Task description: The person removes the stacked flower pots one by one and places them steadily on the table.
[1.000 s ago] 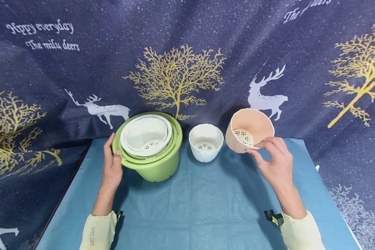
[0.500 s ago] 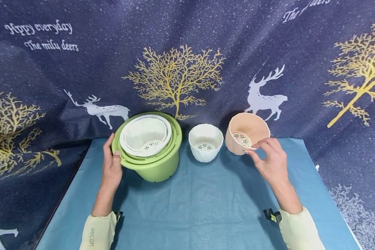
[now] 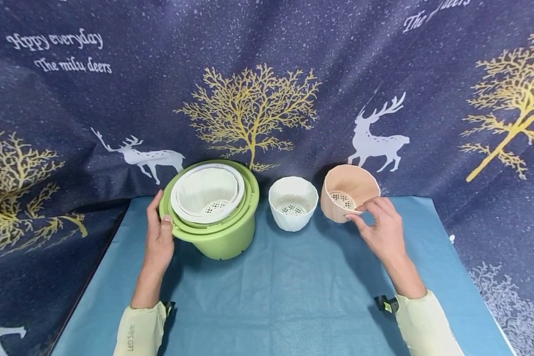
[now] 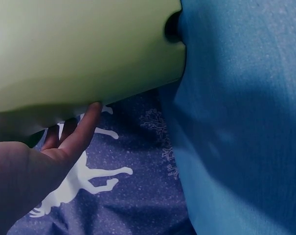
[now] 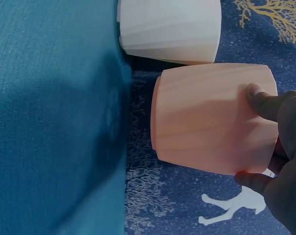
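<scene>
A green flowerpot (image 3: 227, 242) stands at the left with more pots nested in it, the innermost a white flowerpot (image 3: 196, 190) with a holed bottom. My left hand (image 3: 159, 237) grips the green rim at its left side, thumb over the edge; in the left wrist view its fingers (image 4: 84, 129) lie along the outer wall. My right hand (image 3: 380, 227) pinches the near right rim of a pink flowerpot (image 3: 333, 207). In the right wrist view, the pink pot's base appears slightly off the cloth. Between both stands a small white flowerpot (image 3: 292, 217).
A blue cloth (image 3: 271, 296) covers the table. Right behind the pots hangs a dark blue curtain (image 3: 267, 39) printed with deer and trees. The small white pot stands close beside the pink one.
My right hand has lowered the pink flowerpot and brought it slightly left, toward the small white one. The left hand and the nested pots stay where they were.
</scene>
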A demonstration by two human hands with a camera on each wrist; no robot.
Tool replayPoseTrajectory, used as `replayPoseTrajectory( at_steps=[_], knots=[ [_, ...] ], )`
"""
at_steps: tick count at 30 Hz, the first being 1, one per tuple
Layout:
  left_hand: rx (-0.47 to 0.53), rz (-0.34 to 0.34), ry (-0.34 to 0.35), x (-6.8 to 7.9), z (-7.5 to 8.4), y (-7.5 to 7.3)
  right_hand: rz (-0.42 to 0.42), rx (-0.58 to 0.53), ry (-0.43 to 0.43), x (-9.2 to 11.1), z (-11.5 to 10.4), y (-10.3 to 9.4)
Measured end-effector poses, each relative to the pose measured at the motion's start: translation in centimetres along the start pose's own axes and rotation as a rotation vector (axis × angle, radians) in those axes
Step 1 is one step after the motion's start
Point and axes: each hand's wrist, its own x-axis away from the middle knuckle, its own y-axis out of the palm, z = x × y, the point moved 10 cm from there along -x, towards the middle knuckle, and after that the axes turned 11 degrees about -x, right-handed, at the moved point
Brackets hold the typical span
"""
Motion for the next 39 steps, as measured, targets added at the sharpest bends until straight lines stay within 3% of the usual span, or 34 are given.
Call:
replayPoseTrajectory(
  at_steps=[39],
  knots=[
    [0.004,0.008,-0.014,0.1,-0.1,-0.1,-0.094,0.038,0.020,1.3,2.5,2.6]
  ],
)
